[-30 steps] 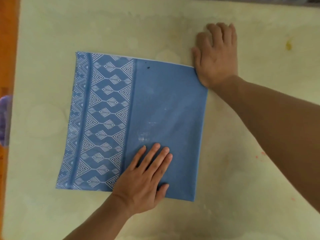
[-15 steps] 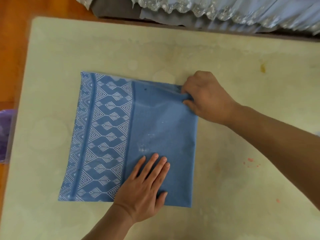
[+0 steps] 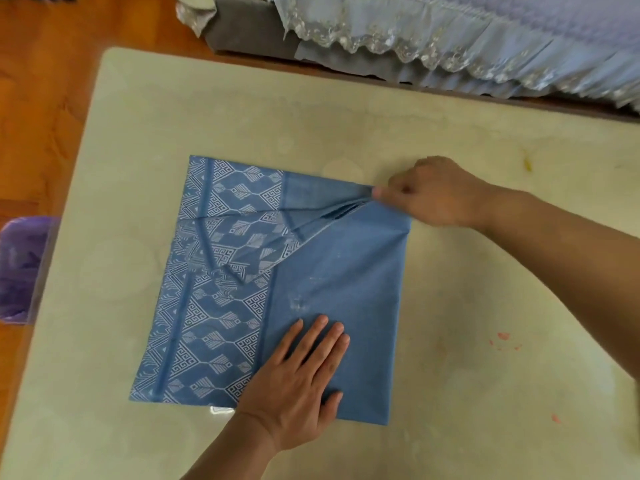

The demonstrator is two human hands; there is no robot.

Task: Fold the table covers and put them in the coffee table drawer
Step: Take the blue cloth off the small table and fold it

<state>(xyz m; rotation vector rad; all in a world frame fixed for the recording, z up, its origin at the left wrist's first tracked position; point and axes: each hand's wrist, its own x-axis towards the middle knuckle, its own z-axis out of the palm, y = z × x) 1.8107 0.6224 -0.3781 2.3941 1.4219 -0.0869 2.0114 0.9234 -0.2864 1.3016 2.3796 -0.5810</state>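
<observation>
Presently catalogued:
Table cover (image 3: pixel 332 285): blue, part-folded square, lying mid-desk (image 3: pixel 485 341).
Left hand (image 3: pixel 298 386): fingers spread flat, pressing near edge.
Right hand (image 3: pixel 440 192): fingers pinching far right corner, lifting it.
Progress: folding unfinished; drawer not visible, stowing remained.

Soft even daylight, faint shadows, slight wide-angle edge distortion.

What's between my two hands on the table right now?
In the head view, only the blue table cover: plain blue cloth runs from the flat left hand up to the corner the right hand pinches.
</observation>
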